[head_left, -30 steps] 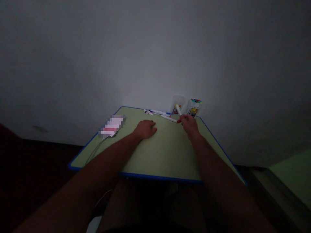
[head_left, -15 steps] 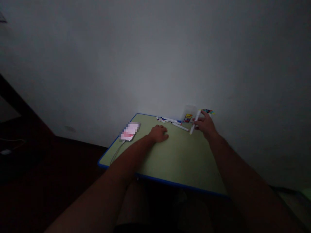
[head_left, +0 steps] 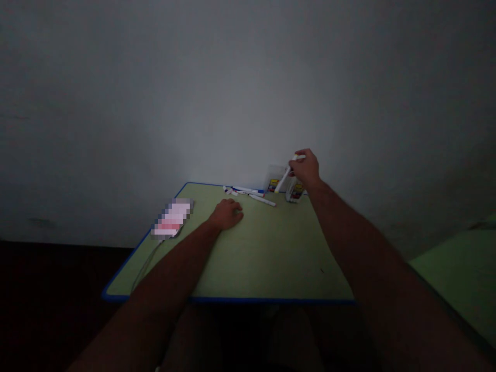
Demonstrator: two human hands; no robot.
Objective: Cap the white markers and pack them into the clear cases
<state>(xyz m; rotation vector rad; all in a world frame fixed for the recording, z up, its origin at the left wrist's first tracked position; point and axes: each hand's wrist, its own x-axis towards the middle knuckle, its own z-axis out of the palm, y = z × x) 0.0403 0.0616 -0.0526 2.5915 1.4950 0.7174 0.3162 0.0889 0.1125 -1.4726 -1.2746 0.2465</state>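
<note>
My right hand [head_left: 305, 168] is raised at the far right corner of the green table [head_left: 251, 258], its fingers closed round a white marker [head_left: 284, 178] that slants down to the left. The hand hovers over a clear marker case [head_left: 294, 191], which it partly hides. Just left of it stands a second clear case [head_left: 273, 179] against the wall. My left hand [head_left: 227, 214] rests on the table top with fingers loosely curled, holding nothing. Several loose white markers [head_left: 250, 194] lie just beyond it near the back edge.
A blurred-out flat device [head_left: 172, 218] with a cable [head_left: 145, 263] trailing off the front edge lies at the table's left side. A grey wall [head_left: 232, 93] stands right behind the table. Another green surface [head_left: 461, 274] shows at the right. The room is dim.
My right hand has lifted the white marker off the table and now holds it above the case at the back right. My left hand has stayed put. The camera has swung.
</note>
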